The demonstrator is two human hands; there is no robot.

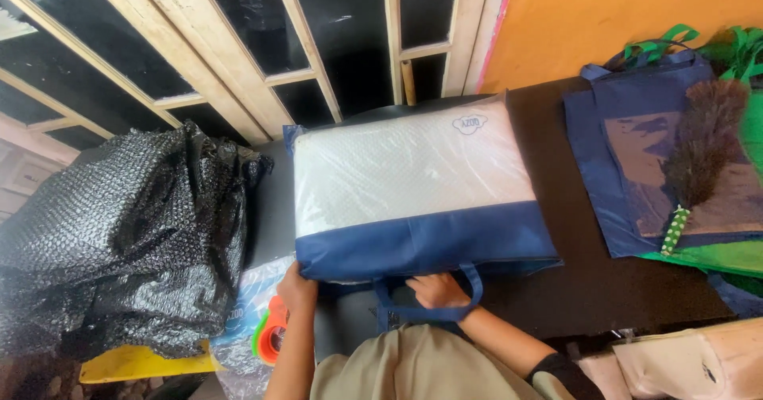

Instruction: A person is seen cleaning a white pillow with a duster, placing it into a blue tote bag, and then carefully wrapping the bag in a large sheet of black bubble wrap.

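Pillow bag (413, 193), blue-and-clear, lies flat at table (588, 289) centre. Left hand (296, 287) at 7 o'clock, fingers clasping bag's near corner. Right hand (435, 290) at 6, fingers curled at bottom edge inside carry handle (469, 301). Step: likely closing the bottom edge. Next: steady corner grip. Black bubble wrap (127, 241) at 9; feather duster (699, 154) at 3.

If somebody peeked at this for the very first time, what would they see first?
Probably the big pillow in its clear and navy blue bag, lying in the middle of the dark table, with the left hand on its near corner and the right hand by the bag's handle. Next, the crumpled black bubble wrap heaped on the left and the feather duster on flat bags at right.
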